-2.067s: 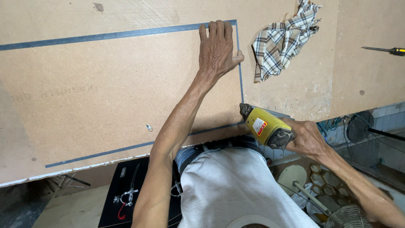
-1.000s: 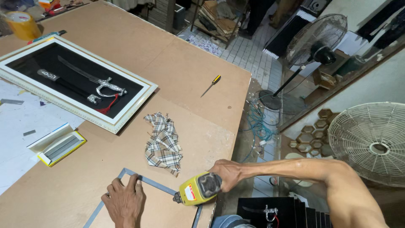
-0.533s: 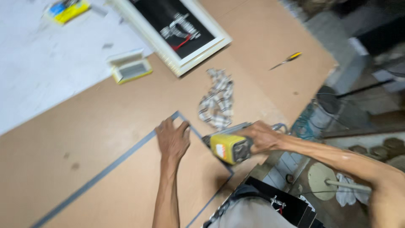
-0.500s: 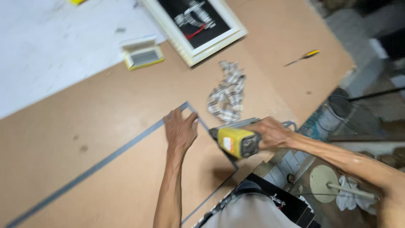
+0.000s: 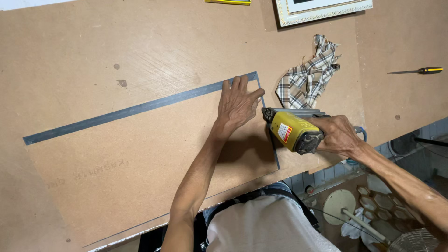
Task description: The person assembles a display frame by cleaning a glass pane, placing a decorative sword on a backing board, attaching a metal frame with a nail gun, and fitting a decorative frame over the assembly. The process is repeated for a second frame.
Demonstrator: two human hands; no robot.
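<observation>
Head view, looking down on a brown fibreboard worktable [image 5: 140, 42].

A thin brown backing board [image 5: 140, 154] is laid flat on the table, edged by a grey frame strip [image 5: 135, 109] along its far side and a second thin strip down its right side; the two strips meet at a corner just beyond the fingertips of the left hand.

The left hand [image 5: 238, 102] is pressed palm-down on the backing board, right at that corner. Its fingers are spread open and flat, nothing gripped; the fingertips touch or lie just short of the grey strip, and the thumb is pointed toward the right-side strip.

The right hand [image 5: 338, 135] is closed around the handle of a yellow nail gun [image 5: 291, 130]. The gun is held just to the right of the left hand, its dark nose set against the right-side strip near the corner. Whether the trigger is pressed cannot be told.

A crumpled plaid cloth [image 5: 308, 77] is seen on the table just beyond the nail gun, close to the frame corner but not touching it.

A screwdriver [image 5: 417, 71] with a yellow-and-black handle lies well to the right of the cloth, near the table's right side.

The lower edge of a white ornate picture frame [image 5: 322, 7] is cut off by the top of the view, beyond the cloth.

A white shirt is visible at the bottom, below the near table edge.
</observation>
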